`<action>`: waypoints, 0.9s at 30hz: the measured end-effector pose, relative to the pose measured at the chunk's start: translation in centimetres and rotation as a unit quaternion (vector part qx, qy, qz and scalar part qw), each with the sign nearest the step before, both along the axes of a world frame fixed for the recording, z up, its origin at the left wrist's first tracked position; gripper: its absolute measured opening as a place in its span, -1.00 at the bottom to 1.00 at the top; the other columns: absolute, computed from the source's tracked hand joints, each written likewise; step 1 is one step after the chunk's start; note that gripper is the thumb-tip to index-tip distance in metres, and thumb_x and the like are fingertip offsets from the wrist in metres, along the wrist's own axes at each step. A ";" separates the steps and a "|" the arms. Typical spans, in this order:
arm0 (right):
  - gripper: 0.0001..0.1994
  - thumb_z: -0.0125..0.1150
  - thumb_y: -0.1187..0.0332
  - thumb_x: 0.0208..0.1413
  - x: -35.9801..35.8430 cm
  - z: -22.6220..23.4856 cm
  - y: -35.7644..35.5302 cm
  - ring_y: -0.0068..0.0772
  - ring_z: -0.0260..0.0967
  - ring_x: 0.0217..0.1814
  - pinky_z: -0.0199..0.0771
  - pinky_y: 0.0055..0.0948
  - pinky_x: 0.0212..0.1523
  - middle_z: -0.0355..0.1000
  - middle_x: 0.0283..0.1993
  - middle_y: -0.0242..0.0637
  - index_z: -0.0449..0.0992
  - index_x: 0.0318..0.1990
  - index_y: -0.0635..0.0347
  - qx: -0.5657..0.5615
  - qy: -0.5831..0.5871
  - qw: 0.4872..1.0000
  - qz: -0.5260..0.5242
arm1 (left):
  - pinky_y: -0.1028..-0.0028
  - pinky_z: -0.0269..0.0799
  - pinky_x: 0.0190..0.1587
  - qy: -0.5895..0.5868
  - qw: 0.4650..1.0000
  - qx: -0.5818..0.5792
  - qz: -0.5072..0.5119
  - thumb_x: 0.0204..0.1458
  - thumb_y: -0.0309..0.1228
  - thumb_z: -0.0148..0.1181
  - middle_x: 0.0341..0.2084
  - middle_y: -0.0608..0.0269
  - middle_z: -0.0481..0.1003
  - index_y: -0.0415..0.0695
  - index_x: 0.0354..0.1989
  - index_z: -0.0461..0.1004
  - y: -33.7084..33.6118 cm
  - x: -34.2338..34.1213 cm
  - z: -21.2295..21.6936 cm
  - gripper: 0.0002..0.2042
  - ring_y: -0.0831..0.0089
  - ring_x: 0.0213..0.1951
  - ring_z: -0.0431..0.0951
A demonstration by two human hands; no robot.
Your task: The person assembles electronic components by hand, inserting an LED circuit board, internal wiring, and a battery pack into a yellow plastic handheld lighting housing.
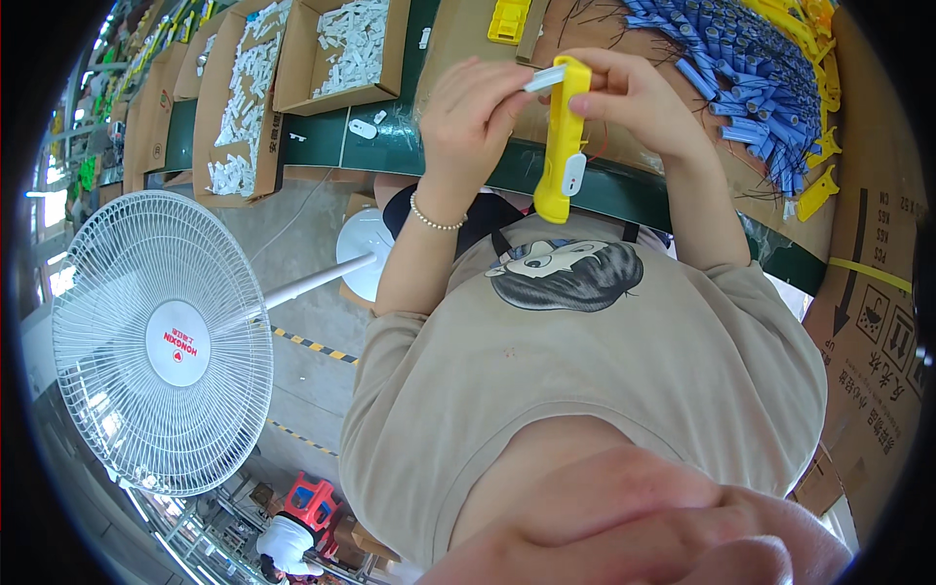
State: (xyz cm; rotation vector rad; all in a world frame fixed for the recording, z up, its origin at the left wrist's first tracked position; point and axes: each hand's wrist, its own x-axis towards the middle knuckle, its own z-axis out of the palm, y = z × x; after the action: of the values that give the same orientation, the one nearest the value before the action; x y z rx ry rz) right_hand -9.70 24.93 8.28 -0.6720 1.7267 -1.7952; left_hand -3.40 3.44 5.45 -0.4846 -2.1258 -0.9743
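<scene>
Near the top middle of the picture, the right hand (634, 97) has its fingers wrapped around a long yellow plastic handle (563, 141). The left hand (473, 112) pinches a small white piece (544, 80) at the handle's top end. A pile of blue parts (741, 58) lies at the upper right. Boxes of white parts (341, 44) sit at the upper left. A white fan (161, 341) stands on the left.

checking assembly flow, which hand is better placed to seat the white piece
Likely the left hand: it pinches the white piece at the yellow casing top; the right hand grips the casing.
</scene>
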 end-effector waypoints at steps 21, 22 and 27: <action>-0.66 0.37 0.33 0.03 1.4 -2.0 -2.4 -0.51 0.54 -0.22 0.51 -0.53 -0.14 0.56 -0.18 -0.21 0.55 -0.09 0.39 -0.014 0.068 0.980 -0.186 | 0.23 0.38 0.08 -0.281 0.950 0.116 -0.078 0.17 -0.35 0.10 0.08 -0.19 0.36 -0.27 0.35 -0.02 4.1 2.2 -0.9 -0.37 -0.05 0.07 0.45; -0.70 0.36 0.33 0.03 1.1 -2.6 -2.0 -0.54 0.49 -0.30 0.48 -0.54 -0.21 0.55 -0.24 -0.23 0.56 -0.16 0.37 0.027 0.101 0.982 -0.159 | 0.23 0.38 0.08 -0.282 0.949 0.117 -0.078 0.17 -0.35 0.10 0.08 -0.19 0.36 -0.27 0.35 -0.02 4.1 2.2 -0.8 -0.37 -0.05 0.07 0.45; -0.84 0.26 0.42 0.11 1.3 -3.0 -1.6 -0.70 0.31 -0.39 0.27 -0.61 -0.39 0.45 -0.37 -0.41 0.57 -0.24 0.36 0.098 0.195 0.962 -0.162 | 0.28 0.42 -0.05 -0.381 0.919 0.102 -0.009 0.29 -0.35 -0.11 -0.09 -0.13 0.44 -0.26 0.24 0.12 3.4 2.0 0.7 -0.59 0.06 -0.08 0.52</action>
State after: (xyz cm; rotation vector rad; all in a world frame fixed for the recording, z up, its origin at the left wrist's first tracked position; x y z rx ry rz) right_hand -8.43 23.34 5.31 -0.7266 2.3626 -1.7474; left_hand -1.38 6.87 6.11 0.0028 -2.6380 -1.5592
